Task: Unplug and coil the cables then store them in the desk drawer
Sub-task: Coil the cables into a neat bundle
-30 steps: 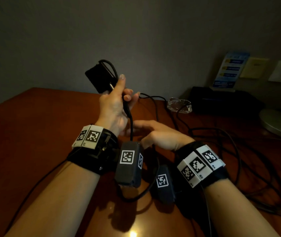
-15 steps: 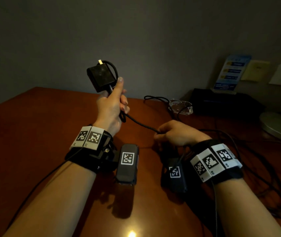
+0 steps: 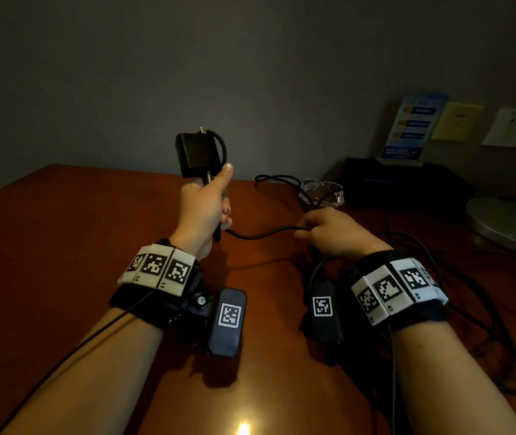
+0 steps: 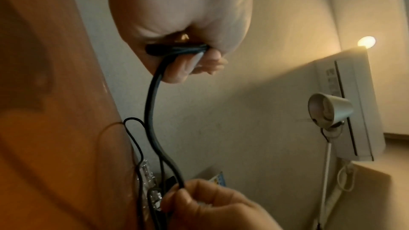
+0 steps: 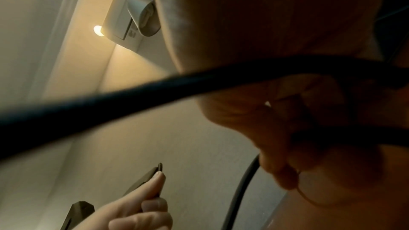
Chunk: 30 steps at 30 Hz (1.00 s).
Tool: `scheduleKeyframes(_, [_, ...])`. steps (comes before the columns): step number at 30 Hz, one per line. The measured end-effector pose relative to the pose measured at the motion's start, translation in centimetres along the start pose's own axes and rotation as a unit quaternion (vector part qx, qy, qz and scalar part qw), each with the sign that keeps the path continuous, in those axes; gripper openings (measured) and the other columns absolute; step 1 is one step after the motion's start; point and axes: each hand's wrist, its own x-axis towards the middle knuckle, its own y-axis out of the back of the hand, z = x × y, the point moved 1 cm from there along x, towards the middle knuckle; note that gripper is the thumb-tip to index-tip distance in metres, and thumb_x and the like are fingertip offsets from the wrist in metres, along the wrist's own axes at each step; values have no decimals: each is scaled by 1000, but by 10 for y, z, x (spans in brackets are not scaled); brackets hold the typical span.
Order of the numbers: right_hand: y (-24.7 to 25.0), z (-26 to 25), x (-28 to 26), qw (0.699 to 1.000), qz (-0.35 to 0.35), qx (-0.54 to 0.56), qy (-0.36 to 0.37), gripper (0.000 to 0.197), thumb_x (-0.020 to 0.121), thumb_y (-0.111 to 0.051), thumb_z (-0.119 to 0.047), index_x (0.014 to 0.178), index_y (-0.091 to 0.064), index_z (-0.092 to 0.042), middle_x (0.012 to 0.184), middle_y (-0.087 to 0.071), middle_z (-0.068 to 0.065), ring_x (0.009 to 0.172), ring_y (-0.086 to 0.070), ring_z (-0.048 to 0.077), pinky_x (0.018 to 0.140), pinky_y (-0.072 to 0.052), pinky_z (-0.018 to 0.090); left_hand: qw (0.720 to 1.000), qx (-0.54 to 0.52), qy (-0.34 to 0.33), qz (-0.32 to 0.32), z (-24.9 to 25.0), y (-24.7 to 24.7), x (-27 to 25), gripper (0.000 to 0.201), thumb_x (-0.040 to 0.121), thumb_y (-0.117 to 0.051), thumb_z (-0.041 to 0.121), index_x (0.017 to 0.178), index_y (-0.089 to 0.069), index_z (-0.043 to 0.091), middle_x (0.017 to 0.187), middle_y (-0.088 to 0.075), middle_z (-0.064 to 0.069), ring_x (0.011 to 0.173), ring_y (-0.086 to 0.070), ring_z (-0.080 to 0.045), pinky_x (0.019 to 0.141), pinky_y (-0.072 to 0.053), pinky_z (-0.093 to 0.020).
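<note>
1 adapter in left hand | 1 cable in right hand

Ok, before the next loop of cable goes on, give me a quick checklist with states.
1. Left hand holds the black adapter raised off the desk: ok.
2. First loop held beside the adapter: ok.
3. Right hand grips the cable further along: ok.
4. Span between the hands free of knots: ok.
5. Remaining cable untangled on the desk: not ok, it lies in overlapping loops.
6. Far end unplugged: cannot tell.
</note>
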Motion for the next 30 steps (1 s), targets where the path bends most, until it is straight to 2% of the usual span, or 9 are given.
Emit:
scheduleKeyframes(3, [4,-1,1,998,11,31,48,14,93,-62,-21,85,-68,-31,79,-62,-13,76,-57,9,69,-42,22,1000,27,1,-1,-4,-1,-1,25,95,-60,32,79,-53,15,38,-41,5,31,-34,-7,34,-28,-19])
scheduleKeyframes(6, [4,-5,-3,996,-23,53,75,18,92,-64,-20,84,-72,-35,73,-62,-21,73,-52,-1,79,-42,25,999,31,4,1,-4,0,-1,20,96,-60,33,84,-54,18,39,-42,5,31,-34,-7,33,-29,-18])
scheduleKeyframes(9, [4,-11,-7,991,-41,57,111,18,91,-65,-20,91,-73,-36,84,-66,-24,82,-55,-4,88,-42,23,998,47,23,-35,-3,0,-1,19,96,-58,34,96,-55,15,41,-50,2,32,-40,-9,33,-31,-18])
scheduleKeyframes(11, [5,-14,-8,988,-26,50,143,18,90,-67,-22,91,-73,-39,89,-67,-23,86,-57,-6,87,-41,21,994,66,46,-77,-3,-2,-4,26,98,-55,33,110,-51,11,50,-63,-3,38,-56,-12,34,-39,-19])
scheduleKeyframes(14, [7,-21,-11,981,-4,33,191,19,89,-68,-22,90,-71,-40,88,-68,-25,88,-59,-11,85,-41,15,986,71,81,-131,-5,-6,-10,31,98,-54,32,120,-46,12,67,-73,-12,56,-70,-20,51,-56,-25])
scheduleKeyframes(17, [7,-28,-15,975,14,21,221,14,88,-68,-21,92,-74,-33,92,-73,-15,92,-63,-6,88,-43,12,979,74,99,-165,-6,-10,-16,27,97,-57,32,115,-51,12,77,-73,-15,64,-71,-28,62,-61,-39])
scheduleKeyframes(20, [4,-35,-16,971,28,3,239,13,87,-69,-23,94,-75,-32,96,-73,-13,96,-63,-1,90,-45,19,976,60,103,-184,-7,-14,-21,21,97,-57,28,107,-58,10,71,-71,-7,63,-68,-27,61,-61,-46])
scheduleKeyframes(25, [-2,-41,-17,966,34,-15,255,14,88,-68,-20,93,-75,-31,97,-73,-10,98,-64,2,92,-47,24,972,54,114,-200,-6,-18,-24,25,98,-54,31,103,-60,7,54,-61,-3,48,-64,-19,46,-56,-33])
scheduleKeyframes(30, [-5,-41,-14,967,52,9,248,6,85,-72,-25,91,-74,-27,96,-72,-11,98,-63,0,93,-48,25,972,45,116,-197,-8,-19,-23,28,98,-54,34,87,-58,8,50,-44,-2,35,-43,-16,40,-45,-27])
